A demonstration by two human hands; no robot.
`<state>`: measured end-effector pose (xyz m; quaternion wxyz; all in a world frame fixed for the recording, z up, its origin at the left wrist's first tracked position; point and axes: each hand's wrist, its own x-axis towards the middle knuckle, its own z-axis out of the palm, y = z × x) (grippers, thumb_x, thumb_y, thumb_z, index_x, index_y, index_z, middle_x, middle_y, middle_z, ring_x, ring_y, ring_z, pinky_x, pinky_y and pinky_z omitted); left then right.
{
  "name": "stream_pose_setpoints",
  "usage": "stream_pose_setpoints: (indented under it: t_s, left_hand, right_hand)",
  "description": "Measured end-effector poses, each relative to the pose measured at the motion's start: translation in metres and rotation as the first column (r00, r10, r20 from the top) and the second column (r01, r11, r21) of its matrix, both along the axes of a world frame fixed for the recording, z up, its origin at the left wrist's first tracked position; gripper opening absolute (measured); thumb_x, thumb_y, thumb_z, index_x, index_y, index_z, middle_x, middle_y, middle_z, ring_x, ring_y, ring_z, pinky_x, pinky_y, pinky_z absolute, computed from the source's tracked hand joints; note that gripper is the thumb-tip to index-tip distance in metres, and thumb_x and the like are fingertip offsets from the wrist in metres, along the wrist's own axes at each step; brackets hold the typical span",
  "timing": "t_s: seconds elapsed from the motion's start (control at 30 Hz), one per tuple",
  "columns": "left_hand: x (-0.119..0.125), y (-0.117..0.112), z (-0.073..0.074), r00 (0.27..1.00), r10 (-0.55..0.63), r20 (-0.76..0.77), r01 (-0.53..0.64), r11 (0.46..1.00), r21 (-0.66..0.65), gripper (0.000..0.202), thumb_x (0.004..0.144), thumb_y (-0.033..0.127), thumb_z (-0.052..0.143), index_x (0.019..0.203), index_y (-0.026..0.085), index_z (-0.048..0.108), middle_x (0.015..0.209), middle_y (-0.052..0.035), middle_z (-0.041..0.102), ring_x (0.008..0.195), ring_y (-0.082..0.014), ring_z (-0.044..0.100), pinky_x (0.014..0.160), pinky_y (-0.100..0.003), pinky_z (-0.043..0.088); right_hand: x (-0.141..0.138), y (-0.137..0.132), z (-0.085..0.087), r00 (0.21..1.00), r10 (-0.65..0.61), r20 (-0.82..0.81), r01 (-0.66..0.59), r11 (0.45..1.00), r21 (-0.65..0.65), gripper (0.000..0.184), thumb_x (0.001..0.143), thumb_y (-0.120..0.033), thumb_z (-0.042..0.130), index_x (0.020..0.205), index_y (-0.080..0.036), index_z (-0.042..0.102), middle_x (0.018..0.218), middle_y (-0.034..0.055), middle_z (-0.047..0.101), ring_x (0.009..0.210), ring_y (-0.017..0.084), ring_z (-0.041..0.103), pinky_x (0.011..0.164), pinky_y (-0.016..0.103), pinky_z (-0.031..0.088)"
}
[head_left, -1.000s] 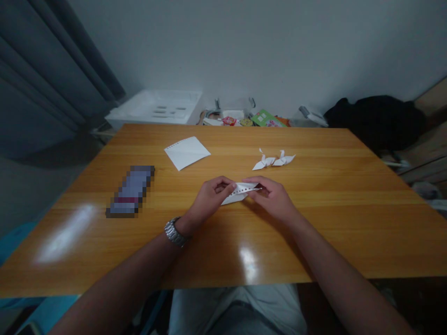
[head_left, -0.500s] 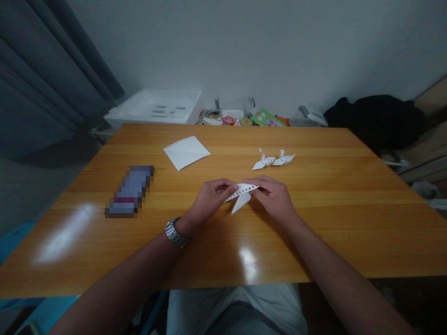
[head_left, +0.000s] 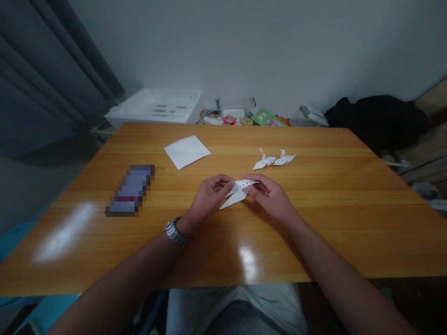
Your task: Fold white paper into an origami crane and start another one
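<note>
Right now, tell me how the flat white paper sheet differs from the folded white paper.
The flat white paper sheet lies spread on the brown wooden table; the folded white paper has narrow, pointed flaps. The sheet is untouched; the left hand and right hand hold the folded paper. The sheet shows a broader face than the folded paper. Both are white with punched holes.

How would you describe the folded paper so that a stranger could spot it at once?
Start at the table, then find the left hand and right hand over its middle. The folded paper is pinched between them; unlike the flat sheet and two paper birds beyond, it alone is held.
</note>
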<state>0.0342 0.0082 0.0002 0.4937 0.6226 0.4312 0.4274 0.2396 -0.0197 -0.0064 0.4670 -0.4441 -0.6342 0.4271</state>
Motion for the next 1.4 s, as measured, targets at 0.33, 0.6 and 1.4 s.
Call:
stream_pose_setpoints:
  t_s: [0.33,0.6,1.4]
  left_hand:
    - [0.0006,-0.0045,0.0003,0.985,-0.171,-0.001,0.170,0.984,-0.059,0.031,0.086,0.045,0.071,0.093,0.014,0.068,0.087,-0.0061,0.074,0.080,-0.0169,0.068,0.072,-0.026,0.054]
    - [-0.0013,-0.0005,-0.0043,0.990,-0.136,0.043,0.138,0.989,-0.057,0.029,0.085,0.043,0.073,0.089,0.015,0.065,0.082,-0.0045,0.070,0.074,-0.0136,0.064,0.068,-0.024,0.052]
    - [0.0016,-0.0068,0.0021,0.985,-0.160,-0.067,0.161,0.987,0.018,0.027,0.089,0.043,0.068,0.087,0.016,0.065,0.082,-0.0044,0.070,0.074,-0.0146,0.064,0.068,-0.026,0.052]
  right_hand:
    - [-0.0020,0.0018,-0.0014,0.997,-0.062,-0.046,0.060,0.997,-0.041,0.030,0.089,-0.039,0.070,0.113,-0.021,0.071,0.097,0.0055,0.073,0.086,0.019,0.068,0.079,0.033,0.057]
    - [-0.0028,0.0031,0.0009,0.989,-0.058,-0.139,0.047,0.995,-0.083,0.040,0.086,-0.041,0.072,0.121,-0.023,0.065,0.090,0.0036,0.071,0.083,0.018,0.068,0.080,0.035,0.058]
    - [-0.0052,-0.0003,0.0035,0.999,-0.035,-0.032,0.032,0.997,-0.076,0.023,0.088,-0.043,0.069,0.090,-0.021,0.070,0.086,0.0035,0.073,0.080,0.018,0.068,0.076,0.033,0.056]
